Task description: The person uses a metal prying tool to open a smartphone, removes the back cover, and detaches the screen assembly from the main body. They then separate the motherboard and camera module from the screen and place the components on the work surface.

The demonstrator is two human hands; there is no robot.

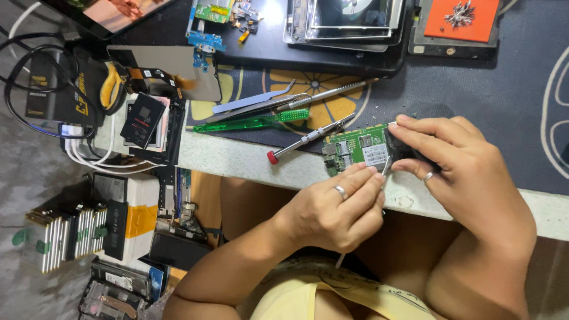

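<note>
The green circuit board [355, 149] lies at the front edge of the table [237, 160], close to the body where both hands can reach it without stretching. The right hand [456, 166] is clamped over the board's far end, fingers pressing it flat, apparently to keep it from sliding. The left hand [338, 210] is pinched shut on a thin pale tool [385, 169], its tip touching the board just beside the right hand's fingertips; the shaft runs back through the fist and shows below it. A red-capped screwdriver [308, 140], a green pry tool [255, 122] and tweezers [255, 101] lie just behind the board, within easy reach.
</note>
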